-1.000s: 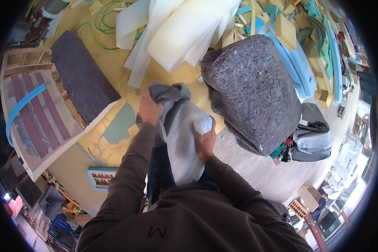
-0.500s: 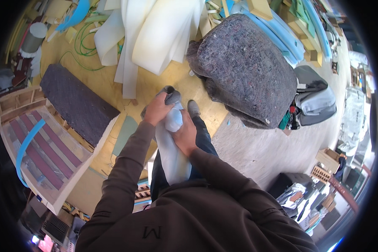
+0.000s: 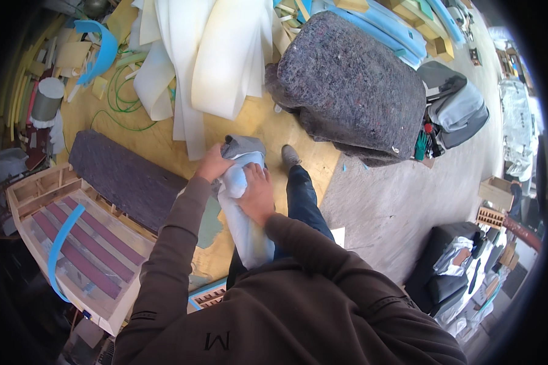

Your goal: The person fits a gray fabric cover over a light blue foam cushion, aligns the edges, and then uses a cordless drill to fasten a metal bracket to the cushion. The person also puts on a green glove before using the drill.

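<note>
Head view, looking down on a standing person in a brown long-sleeved top. A pale blue-white bundle of fabric (image 3: 243, 213), with a grey part at its upper end, is held in front of the body, above a plywood floor panel (image 3: 164, 143). The bundle is gripped near its top by the left hand (image 3: 213, 163), whose fingers are curled around the grey part; the fingertips themselves are hidden behind the cloth. The right hand (image 3: 257, 193) is laid flat on the middle of the bundle, its fingers pressed together and bent over the pale cloth, with the thumb toward the person's body. The lower end of the bundle hangs down against the person's dark trousers (image 3: 301, 204), and a grey shoe (image 3: 290, 156) is seen just beyond the hands.

Sheets of white foam (image 3: 207, 55) are draped at the top of the frame, just beyond the bundle. A large block covered in mottled grey felt (image 3: 353, 82) stands to the upper right, near the shoe. A long flat pad of dark grey felt (image 3: 125, 179) lies to the left, beside a wooden frame (image 3: 73, 243) with dark red slats and a blue strap (image 3: 64, 240) across it. A green cord (image 3: 119, 100) is coiled on the floor at upper left. Bare concrete floor (image 3: 396, 201) is seen to the right.
</note>
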A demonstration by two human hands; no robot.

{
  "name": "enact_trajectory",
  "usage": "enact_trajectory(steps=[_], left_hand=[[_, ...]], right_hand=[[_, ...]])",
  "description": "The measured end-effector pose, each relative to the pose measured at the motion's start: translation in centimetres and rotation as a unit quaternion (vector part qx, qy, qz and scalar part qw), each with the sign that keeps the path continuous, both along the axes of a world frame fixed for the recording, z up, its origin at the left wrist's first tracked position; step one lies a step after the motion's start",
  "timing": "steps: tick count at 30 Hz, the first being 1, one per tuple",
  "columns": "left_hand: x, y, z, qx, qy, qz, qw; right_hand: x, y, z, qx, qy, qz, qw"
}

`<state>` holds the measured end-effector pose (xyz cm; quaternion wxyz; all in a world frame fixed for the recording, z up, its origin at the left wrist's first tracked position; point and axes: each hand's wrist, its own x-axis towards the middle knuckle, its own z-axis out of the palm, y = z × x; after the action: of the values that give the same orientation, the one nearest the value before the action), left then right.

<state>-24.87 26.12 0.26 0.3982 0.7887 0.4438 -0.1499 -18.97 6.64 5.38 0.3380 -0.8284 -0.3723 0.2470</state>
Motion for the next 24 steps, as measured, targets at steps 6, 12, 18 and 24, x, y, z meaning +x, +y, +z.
enact_trajectory(steps=[6,12,18,24], left_hand=[[0.9,1.4,-1.3,-0.046,-0.056,0.024,0.997],[-1.2,-3.1,-1.3,-0.088,-0.178,0.098,0.975],[-6.0,-5.4,1.9,-0.151,-0.111,0.089,0.978],[-7.3,-3.7,2.4,-0.219,-0.145,0.163,0.951]], right_hand=[[-1.8,-0.1,0.2,0.020,0.044,-0.036,0.998],[-1.8,-2.8,1.0,0.000,0.067,-0.014,0.998],[-3.9,-4.6,0.8,0.057,0.041,-0.006,0.997],[-3.8,-5.6,0.8,0.032,0.017,-0.005,0.999]])
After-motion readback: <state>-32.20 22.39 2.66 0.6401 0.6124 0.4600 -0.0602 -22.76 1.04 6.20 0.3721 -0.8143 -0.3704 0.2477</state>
